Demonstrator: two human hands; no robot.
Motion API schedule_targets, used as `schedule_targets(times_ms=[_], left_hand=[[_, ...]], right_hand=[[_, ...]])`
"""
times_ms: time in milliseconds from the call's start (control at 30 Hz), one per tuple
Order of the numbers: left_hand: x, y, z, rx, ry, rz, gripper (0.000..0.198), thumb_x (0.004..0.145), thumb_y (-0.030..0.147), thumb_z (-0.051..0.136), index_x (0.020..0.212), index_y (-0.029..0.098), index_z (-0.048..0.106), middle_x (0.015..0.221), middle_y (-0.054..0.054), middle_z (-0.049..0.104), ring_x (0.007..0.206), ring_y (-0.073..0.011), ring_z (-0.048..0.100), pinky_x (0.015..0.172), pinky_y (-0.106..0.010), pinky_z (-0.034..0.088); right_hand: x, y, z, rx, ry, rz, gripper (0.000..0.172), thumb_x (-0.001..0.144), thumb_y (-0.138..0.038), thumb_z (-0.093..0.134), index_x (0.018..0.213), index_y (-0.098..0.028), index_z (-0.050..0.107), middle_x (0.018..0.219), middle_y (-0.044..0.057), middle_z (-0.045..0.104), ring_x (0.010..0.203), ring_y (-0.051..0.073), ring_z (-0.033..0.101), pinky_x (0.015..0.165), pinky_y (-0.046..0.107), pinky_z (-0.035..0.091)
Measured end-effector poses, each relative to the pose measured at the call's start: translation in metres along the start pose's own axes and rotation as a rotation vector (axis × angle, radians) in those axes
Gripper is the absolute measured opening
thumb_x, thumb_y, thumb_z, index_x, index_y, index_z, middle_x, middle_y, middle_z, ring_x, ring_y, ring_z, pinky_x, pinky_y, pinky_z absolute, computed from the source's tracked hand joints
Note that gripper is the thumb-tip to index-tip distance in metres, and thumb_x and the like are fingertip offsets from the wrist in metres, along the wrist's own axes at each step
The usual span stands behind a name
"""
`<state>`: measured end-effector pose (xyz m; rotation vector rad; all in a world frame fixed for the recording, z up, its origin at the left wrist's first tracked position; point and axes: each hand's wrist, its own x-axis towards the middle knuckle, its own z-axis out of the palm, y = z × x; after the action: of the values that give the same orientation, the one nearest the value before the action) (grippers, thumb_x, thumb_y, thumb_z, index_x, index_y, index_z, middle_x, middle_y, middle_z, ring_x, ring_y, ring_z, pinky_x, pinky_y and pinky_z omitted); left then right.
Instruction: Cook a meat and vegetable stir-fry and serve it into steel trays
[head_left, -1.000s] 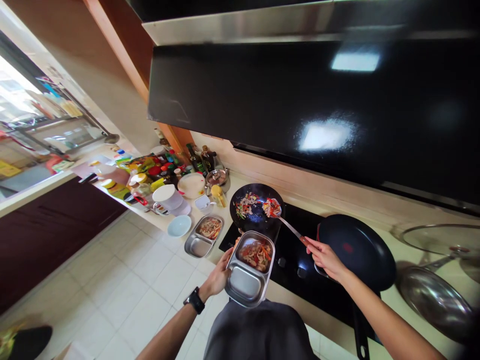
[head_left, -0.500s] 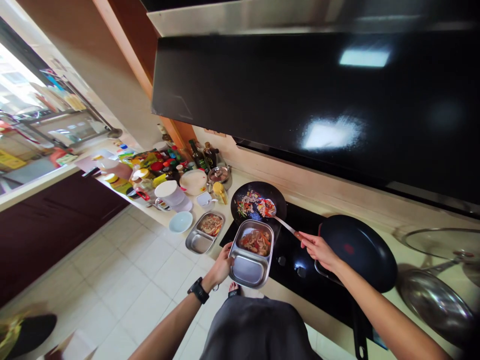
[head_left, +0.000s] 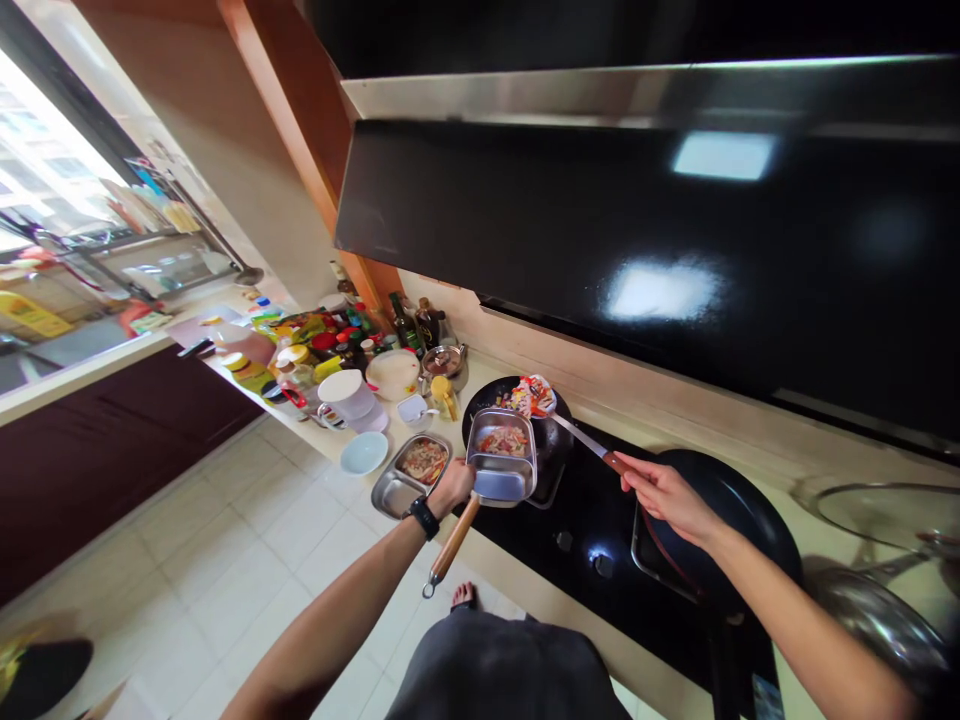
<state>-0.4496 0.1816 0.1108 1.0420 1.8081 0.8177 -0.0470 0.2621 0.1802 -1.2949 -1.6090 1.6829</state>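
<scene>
My left hand is closed on the near left side of a divided steel food tray, tilted over the near side of a dark wok. Stir-fried food lies in the tray's far compartment; its near compartment holds none. In my right hand is a spatula, gripped by its wooden handle. Its blade is heaped with red and pale stir-fry and hovers over the wok, just beyond the tray. The tray hides much of the wok; the wok's wooden handle points toward me.
A second divided steel tray with food stands left of the wok, near a pale blue bowl and a white jug. A frying pan sits on the right burner. A range hood overhangs the black stove.
My left hand has moved the tray forward over the wok, uncovering the wok's handle. The spatula has risen with a heap of food on it. The view has tilted up slightly.
</scene>
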Motion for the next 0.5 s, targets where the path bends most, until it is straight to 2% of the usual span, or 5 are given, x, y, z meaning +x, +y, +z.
schedule_targets(times_ms=[67, 133, 200, 333, 500], left_hand=[[0.009, 0.006, 0.003, 0.023, 0.002, 0.009, 0.032, 0.073, 0.023, 0.053, 0.053, 0.026, 0.028, 0.056, 0.003, 0.025, 0.056, -0.0140, 0.026, 0.056, -0.031, 0.024], [0.014, 0.011, 0.006, 0.038, -0.008, 0.027, 0.033, 0.074, 0.022, 0.052, 0.053, 0.026, 0.027, 0.057, 0.002, 0.025, 0.057, -0.0140, 0.025, 0.056, -0.032, 0.024], [0.016, 0.014, 0.008, 0.047, -0.023, 0.044, 0.032, 0.074, 0.021, 0.051, 0.053, 0.026, 0.027, 0.057, 0.002, 0.026, 0.058, -0.0138, 0.025, 0.056, -0.032, 0.023], [0.013, 0.014, 0.011, 0.063, -0.046, 0.049, 0.032, 0.075, 0.020, 0.050, 0.053, 0.026, 0.028, 0.056, 0.002, 0.027, 0.057, -0.0140, 0.027, 0.055, -0.031, 0.025], [0.009, 0.010, 0.013, 0.094, -0.040, 0.040, 0.032, 0.076, 0.016, 0.048, 0.053, 0.026, 0.029, 0.055, 0.002, 0.028, 0.057, -0.0144, 0.029, 0.055, -0.031, 0.028]], right_hand=[[-0.002, -0.004, 0.006, -0.194, 0.002, -0.086, 0.062, 0.097, -0.048, 0.062, 0.151, -0.018, 0.056, 0.088, 0.002, 0.065, 0.052, 0.006, 0.041, 0.045, 0.020, 0.035], [-0.003, -0.003, 0.014, -0.450, 0.013, -0.251, 0.050, 0.101, -0.039, 0.055, 0.147, -0.020, 0.061, 0.092, 0.005, 0.070, 0.065, 0.012, 0.058, 0.059, 0.023, 0.050], [-0.006, 0.002, 0.023, -0.732, 0.023, -0.432, 0.047, 0.103, -0.027, 0.046, 0.147, -0.022, 0.061, 0.100, 0.008, 0.072, 0.079, 0.016, 0.067, 0.073, 0.028, 0.057], [-0.014, 0.021, 0.029, -1.211, 0.068, -0.627, 0.073, 0.090, 0.000, 0.037, 0.159, -0.024, 0.046, 0.106, 0.008, 0.068, 0.074, 0.016, 0.069, 0.074, 0.028, 0.061], [-0.026, 0.037, 0.021, -1.361, 0.152, -0.752, 0.101, 0.077, 0.008, 0.039, 0.169, -0.029, 0.017, 0.112, 0.007, 0.066, 0.083, 0.018, 0.072, 0.081, 0.030, 0.065]])
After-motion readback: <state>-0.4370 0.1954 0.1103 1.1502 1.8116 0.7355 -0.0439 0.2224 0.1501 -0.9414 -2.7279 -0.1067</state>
